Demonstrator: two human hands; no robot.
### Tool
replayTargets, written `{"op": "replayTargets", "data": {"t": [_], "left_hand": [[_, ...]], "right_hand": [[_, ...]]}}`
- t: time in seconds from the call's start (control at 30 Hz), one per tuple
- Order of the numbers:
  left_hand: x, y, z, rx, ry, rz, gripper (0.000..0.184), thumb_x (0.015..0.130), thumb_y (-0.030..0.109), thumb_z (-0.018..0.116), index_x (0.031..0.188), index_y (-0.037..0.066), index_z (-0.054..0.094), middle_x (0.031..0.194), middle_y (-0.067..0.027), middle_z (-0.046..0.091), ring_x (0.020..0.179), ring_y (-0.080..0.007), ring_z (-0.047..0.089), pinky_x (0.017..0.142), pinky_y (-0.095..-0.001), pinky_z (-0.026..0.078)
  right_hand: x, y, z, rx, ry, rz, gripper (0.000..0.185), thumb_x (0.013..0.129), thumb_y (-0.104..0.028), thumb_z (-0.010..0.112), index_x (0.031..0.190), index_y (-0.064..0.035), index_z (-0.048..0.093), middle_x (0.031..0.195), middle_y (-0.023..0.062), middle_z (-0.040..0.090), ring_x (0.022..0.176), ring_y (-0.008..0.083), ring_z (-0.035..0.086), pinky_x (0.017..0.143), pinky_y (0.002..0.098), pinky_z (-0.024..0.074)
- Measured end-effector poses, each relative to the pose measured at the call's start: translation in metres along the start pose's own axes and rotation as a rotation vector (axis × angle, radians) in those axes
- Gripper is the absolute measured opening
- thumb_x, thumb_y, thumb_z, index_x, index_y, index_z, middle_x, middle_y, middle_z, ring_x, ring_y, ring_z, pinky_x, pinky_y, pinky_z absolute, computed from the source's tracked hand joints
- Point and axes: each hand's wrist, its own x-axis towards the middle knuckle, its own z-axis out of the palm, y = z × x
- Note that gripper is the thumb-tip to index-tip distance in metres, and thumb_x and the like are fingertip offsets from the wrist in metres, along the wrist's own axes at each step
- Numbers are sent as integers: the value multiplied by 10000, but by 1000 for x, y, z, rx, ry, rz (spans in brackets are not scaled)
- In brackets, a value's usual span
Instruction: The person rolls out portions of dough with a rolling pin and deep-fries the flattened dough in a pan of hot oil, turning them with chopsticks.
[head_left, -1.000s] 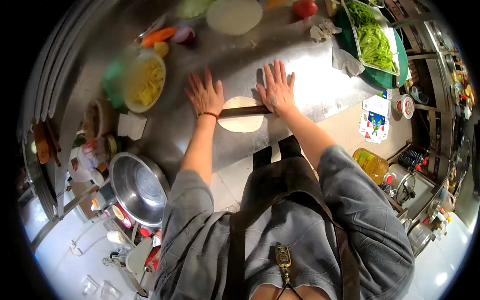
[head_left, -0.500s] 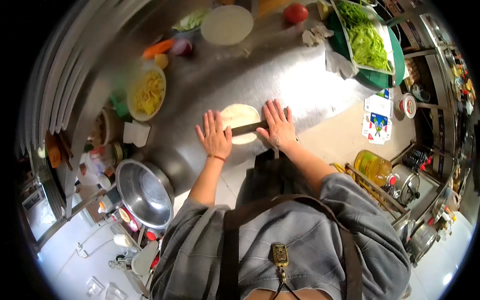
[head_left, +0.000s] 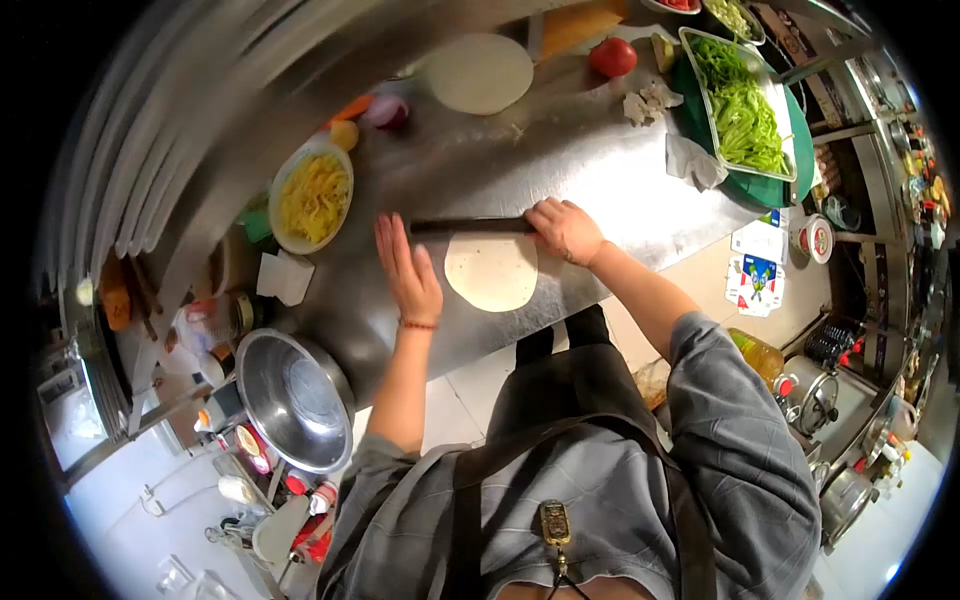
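Observation:
A round, flat sheet of pale dough lies on the steel worktop. Along its far edge runs a dark rolling pin, roughly level from left to right. Fingers curled, my right hand grips the pin's right end. My left hand is flat with fingers stretched out, beside the pin's left end; whether it touches the pin I cannot tell. Farther back on the worktop is a second pale round.
A bowl of yellow shreds, a red onion and a tomato stand around the worktop. At right is a tray of cut greens. A steel basin sits at the left, below the worktop edge.
The rolling pin has moved from across the dough to its far edge. My right hand went from flat to gripping its end. My left palm has come off the pin, to the left.

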Motion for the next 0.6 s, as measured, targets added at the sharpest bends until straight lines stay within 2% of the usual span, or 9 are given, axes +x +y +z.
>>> {"op": "replayTargets", "data": {"t": [0.1, 0.17, 0.2, 0.23, 0.3, 0.33, 0.47, 0.53, 0.6], "left_hand": [[-42, 9, 2, -57, -31, -161, 517, 988, 210, 393, 1442, -16, 298, 1517, -205, 256, 1414, -363, 214, 1150, -449, 178], [-64, 14, 10, -88, -75, -226, 511, 1008, 242, 359, 1444, -16, 295, 1518, -197, 260, 1419, -344, 212, 1151, -442, 171], [-69, 19, 14, -127, -80, -266, 518, 992, 210, 385, 1445, -21, 288, 1515, -207, 257, 1417, -360, 208, 1152, -446, 175], [-74, 23, 19, -169, -88, -305, 528, 975, 177, 411, 1445, -25, 281, 1513, -217, 255, 1415, -377, 203, 1152, -450, 179], [-80, 32, 24, -178, -87, -326, 528, 975, 176, 408, 1445, -25, 278, 1509, -215, 263, 1413, -368, 212, 1150, -444, 187], [-83, 35, 28, -209, -80, -337, 526, 975, 176, 407, 1444, -25, 279, 1505, -216, 269, 1411, -369, 218, 1148, -443, 191], [-85, 43, 37, -307, -53, -376, 515, 982, 182, 404, 1439, -23, 286, 1489, -224, 293, 1391, -375, 252, 1138, -443, 213], [-81, 45, 38, -340, -10, -369, 510, 992, 205, 395, 1437, -22, 289, 1477, -229, 309, 1379, -375, 272, 1133, -441, 221], [-82, 44, 40, -370, 18, -424, 515, 999, 227, 393, 1436, -23, 288, 1482, -222, 307, 1382, -361, 275, 1131, -437, 227]], "right_hand": [[13, 28, -3, 22, 31, 212, 307, 856, -288, 617, 1072, -71, 604, 998, 86, 592, 955, 279, 576, 804, 373, 487], [15, 39, -2, -10, 141, 241, 300, 847, -264, 633, 1076, -73, 601, 1002, 95, 591, 947, 285, 582, 809, 372, 489], [17, 30, -12, -49, 317, 181, 302, 829, -209, 659, 1085, -63, 595, 1013, 116, 587, 949, 307, 583, 800, 385, 500], [13, 14, -12, -55, 313, 188, 302, 829, -209, 659, 1085, -63, 595, 1013, 116, 587, 949, 307, 583, 800, 385, 500], [-1, -27, -10, 283, 356, 512, 300, 817, -137, 658, 1092, -43, 585, 1019, 151, 584, 917, 342, 594, 781, 411, 510], [-7, -47, 1, 465, 263, 722, 310, 806, -109, 651, 1095, -24, 576, 1007, 183, 593, 868, 374, 606, 759, 423, 517], [-2, -72, 29, 449, 214, 820, 311, 788, -130, 668, 1069, -20, 593, 975, 186, 626, 841, 352, 633, 756, 403, 510], [11, -72, 28, 467, 77, 988, 254, 778, -108, 661, 1020, -42, 622, 917, 172, 656, 843, 333, 649, 748, 400, 511], [11, -73, 34, 406, 149, 900, 223, 778, -107, 655, 993, -51, 630, 886, 170, 667, 833, 334, 656, 737, 397, 517]]}}
